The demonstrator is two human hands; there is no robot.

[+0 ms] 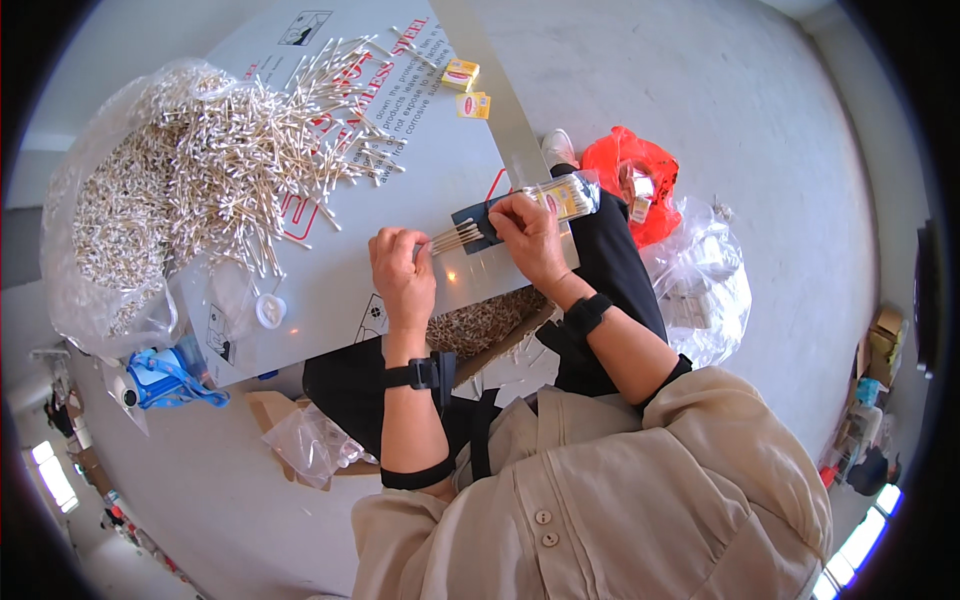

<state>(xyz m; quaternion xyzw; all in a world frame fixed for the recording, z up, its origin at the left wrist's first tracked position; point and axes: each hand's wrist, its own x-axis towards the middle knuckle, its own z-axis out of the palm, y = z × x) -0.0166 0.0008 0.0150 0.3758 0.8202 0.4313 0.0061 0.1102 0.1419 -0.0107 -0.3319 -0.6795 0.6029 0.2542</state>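
Buttons (543, 517) close the beige shirt (620, 490) nearest the camera. Past it, an open carton (275, 415) with a crumpled clear bag (315, 440) stands on the floor, while a box holding loose swabs (480, 325) sits between the dark-trousered legs, partly hidden by the tabletop (345, 265).

The left hand (403, 280), with a black band at the wrist, is above the near part of the tabletop; its fingers pinch the ends of a small bundle of cotton swabs (455, 238), whose tips point right, over a dark strip (478, 226). The right hand (530, 240), also banded, has its fingers bent over the strip and the near end of a clear packet (568, 197); whether they pinch or only press, I cannot tell. The packet, which shows swabs and a yellow label, lies at the tabletop's right edge.

To the left, a small white cup (270, 310) lies near a big heap of swabs (240, 150) spilling from a large clear bag (75, 250). On the floor at right are a bulky clear bag (720, 270) and a red bag (650, 180). Farther up the tabletop sit a yellow card (474, 105) and, just beyond it, a small yellow box (460, 74).
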